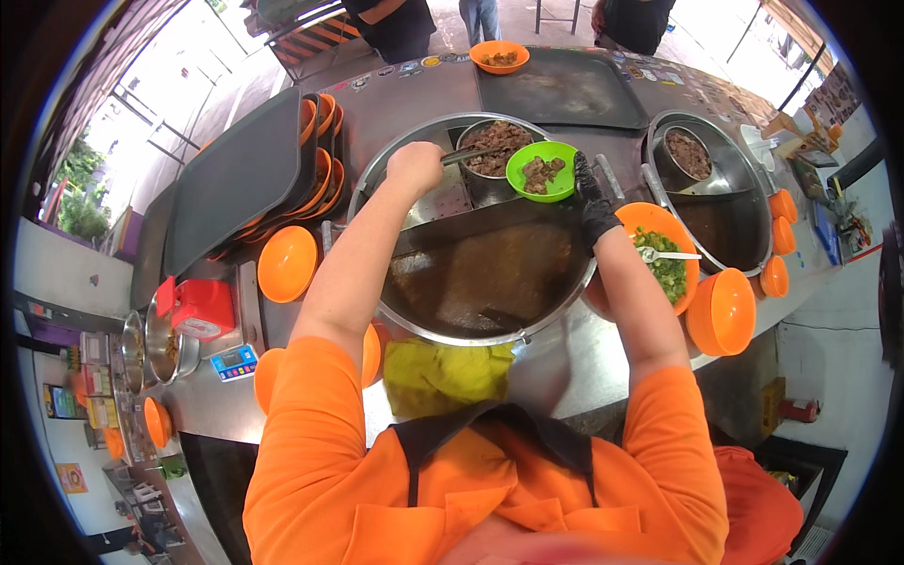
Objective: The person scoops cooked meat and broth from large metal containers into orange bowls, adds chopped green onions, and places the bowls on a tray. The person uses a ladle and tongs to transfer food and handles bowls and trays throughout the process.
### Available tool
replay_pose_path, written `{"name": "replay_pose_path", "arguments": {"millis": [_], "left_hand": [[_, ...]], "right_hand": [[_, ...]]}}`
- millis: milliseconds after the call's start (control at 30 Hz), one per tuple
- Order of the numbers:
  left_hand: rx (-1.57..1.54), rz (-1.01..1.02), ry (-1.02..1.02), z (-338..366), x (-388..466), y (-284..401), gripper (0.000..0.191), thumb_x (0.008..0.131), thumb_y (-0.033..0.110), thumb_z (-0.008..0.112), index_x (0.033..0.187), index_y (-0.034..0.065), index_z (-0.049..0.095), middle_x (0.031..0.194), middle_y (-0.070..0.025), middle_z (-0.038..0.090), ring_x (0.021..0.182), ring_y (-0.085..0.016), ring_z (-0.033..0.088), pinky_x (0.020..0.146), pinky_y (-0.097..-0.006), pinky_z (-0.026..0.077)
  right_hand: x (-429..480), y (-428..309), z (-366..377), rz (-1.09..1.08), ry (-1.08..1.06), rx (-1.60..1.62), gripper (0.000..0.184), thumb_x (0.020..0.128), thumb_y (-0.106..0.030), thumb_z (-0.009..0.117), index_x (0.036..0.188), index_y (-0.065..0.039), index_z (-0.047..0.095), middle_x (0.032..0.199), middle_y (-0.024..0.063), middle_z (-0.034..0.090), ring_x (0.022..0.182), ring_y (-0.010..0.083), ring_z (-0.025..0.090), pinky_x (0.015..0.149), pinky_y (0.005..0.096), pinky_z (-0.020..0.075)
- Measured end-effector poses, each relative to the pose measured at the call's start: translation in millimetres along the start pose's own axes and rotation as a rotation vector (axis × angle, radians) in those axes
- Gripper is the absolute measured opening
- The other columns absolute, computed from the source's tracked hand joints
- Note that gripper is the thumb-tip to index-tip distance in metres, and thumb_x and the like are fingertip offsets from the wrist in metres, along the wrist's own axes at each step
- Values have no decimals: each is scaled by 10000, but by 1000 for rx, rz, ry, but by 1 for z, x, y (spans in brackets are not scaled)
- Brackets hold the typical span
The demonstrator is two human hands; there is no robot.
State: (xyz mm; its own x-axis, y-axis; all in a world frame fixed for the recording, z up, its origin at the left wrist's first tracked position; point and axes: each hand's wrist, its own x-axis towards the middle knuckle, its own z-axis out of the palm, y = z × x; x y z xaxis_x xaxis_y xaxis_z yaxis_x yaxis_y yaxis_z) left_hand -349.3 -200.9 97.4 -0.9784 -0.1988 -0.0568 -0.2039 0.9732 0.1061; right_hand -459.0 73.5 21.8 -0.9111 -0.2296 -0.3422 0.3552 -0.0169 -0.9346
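My bare left hand (417,168) grips metal tongs (467,155), whose far end reaches into the chopped meat (498,145) in a round metal container. In a black glove, my right hand (593,201) holds the rim of a green bowl (519,173) with several meat pieces (540,174) in it. The bowl is above the container's near right side. Below both hands is a large round metal pot (487,335) of brown broth (487,275), with a dark utensil (503,319) partly sunk in it. A divider crosses the pot.
An orange bowl of chopped greens (664,279) with a white spoon and stacked orange bowls (720,311) stand right. A second pot (766,240) is beyond. Trays (233,183) with bowls, a red scale (205,308) and a yellow cloth (448,374) lie left and near. People stand across the counter.
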Motion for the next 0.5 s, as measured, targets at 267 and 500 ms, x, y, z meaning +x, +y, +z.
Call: {"name": "replay_pose_path", "arguments": {"millis": [267, 500], "left_hand": [[34, 61, 77, -30, -10, -6, 323, 829, 216, 583, 1125, 146, 688, 1079, -116, 678, 1013, -298, 630, 896, -415, 491], [-8, 156, 92, -80, -47, 21, 326, 848, 222, 572, 1146, 140, 674, 1072, -134, 674, 1005, -308, 628, 897, -420, 482]], "right_hand": [[-3, -3, 6, -13, -3, -9, 464, 961, -464, 481, 1171, -66, 592, 1014, 97, 658, 838, 207, 650, 657, 360, 533], [-4, -7, 16, -29, -8, 9, 460, 963, -462, 476, 1162, -64, 597, 1005, 100, 659, 828, 207, 650, 650, 360, 532]]}}
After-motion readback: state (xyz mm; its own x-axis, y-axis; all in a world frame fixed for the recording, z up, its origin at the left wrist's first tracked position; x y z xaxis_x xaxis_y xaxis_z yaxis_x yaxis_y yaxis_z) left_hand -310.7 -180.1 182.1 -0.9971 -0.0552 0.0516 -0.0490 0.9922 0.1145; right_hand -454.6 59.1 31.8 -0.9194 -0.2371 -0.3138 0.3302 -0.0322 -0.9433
